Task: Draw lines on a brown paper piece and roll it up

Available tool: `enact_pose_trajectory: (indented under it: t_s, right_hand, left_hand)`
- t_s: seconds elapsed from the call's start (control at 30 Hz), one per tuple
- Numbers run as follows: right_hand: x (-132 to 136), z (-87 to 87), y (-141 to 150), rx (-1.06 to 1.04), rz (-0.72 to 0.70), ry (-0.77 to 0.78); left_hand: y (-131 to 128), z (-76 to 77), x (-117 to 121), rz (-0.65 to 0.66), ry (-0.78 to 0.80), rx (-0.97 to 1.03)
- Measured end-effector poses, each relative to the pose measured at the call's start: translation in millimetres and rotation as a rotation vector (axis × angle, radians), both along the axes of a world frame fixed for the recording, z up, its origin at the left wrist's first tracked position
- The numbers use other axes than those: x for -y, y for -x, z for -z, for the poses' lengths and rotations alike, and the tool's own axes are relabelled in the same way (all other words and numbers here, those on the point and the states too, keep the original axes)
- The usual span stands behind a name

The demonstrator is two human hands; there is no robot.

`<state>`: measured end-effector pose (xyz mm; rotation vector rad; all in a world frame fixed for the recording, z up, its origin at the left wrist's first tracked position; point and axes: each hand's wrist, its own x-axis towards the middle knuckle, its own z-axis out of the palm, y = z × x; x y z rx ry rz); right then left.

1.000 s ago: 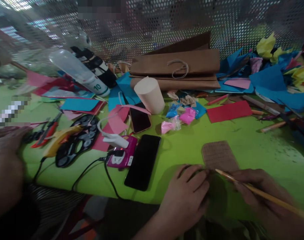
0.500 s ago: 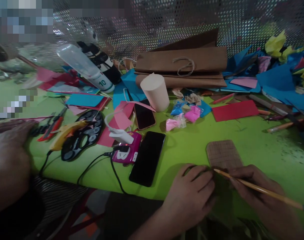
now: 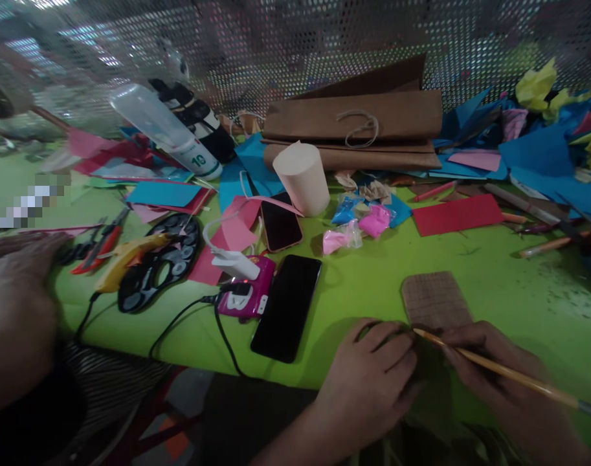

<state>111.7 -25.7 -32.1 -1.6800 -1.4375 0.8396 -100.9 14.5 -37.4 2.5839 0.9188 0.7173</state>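
My right hand [image 3: 509, 378] grips a paintbrush [image 3: 509, 371] with a yellow-orange wooden handle. The handle's bare tip points left, beside the fingers of my left hand [image 3: 373, 372]; a grey metal part shows at the right end. Curled at the table's front edge, my left hand hides whatever is in its fingers. Just beyond both hands lies a brown, grid-lined board [image 3: 435, 299] with rounded corners, its near part covered by them. A large black phone [image 3: 288, 307] lies flat to the left of my left hand.
Another person's hand [image 3: 21, 304] rests at the left, near a yellow glue gun [image 3: 125, 259] and a black palette-like tray [image 3: 125, 299]. A magenta socket block [image 3: 266, 278] has cables. Behind stand a cream cylinder [image 3: 302, 178] and folded brown paper [image 3: 353, 113].
The paintbrush has shifted very slightly left, with its tip close to my left fingers. Both hands stay almost in place.
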Motion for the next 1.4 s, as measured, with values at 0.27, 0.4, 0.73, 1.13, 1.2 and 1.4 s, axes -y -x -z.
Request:
enact_pose_trajectory:
  t_s: [0.27, 0.4, 0.73, 1.13, 1.2, 1.4]
  right_hand:
    - [4.7, -1.2, -7.1, 0.077, 0.071, -0.023]
    - [7.4, -5.1, -14.1, 0.143, 0.097, 0.003]
    - [12.3, -2.8, -39.9, 0.191, 0.211, 0.018]
    - [13.6, 2.5, -50.6, 0.108, 0.243, 0.0]
    - [13.2, 4.0, -52.4, 0.081, 0.239, -0.013]
    - [12.2, 14.2, -64.9, -0.046, 0.254, -0.134]
  left_hand:
    - [-0.1, 0.1, 0.2, -0.008, 0.037, 0.026]
    - [0.0, 0.2, 0.2, -0.009, 0.022, 0.05]
    - [-2.9, -4.1, -2.0, -0.014, 0.015, 0.056]
    - [-4.0, -5.9, -4.1, -0.006, 0.019, 0.073]
    - [-3.9, -6.1, -4.0, -0.009, 0.029, 0.072]
    - [-4.5, -5.2, -1.6, -0.028, 0.062, 0.086]
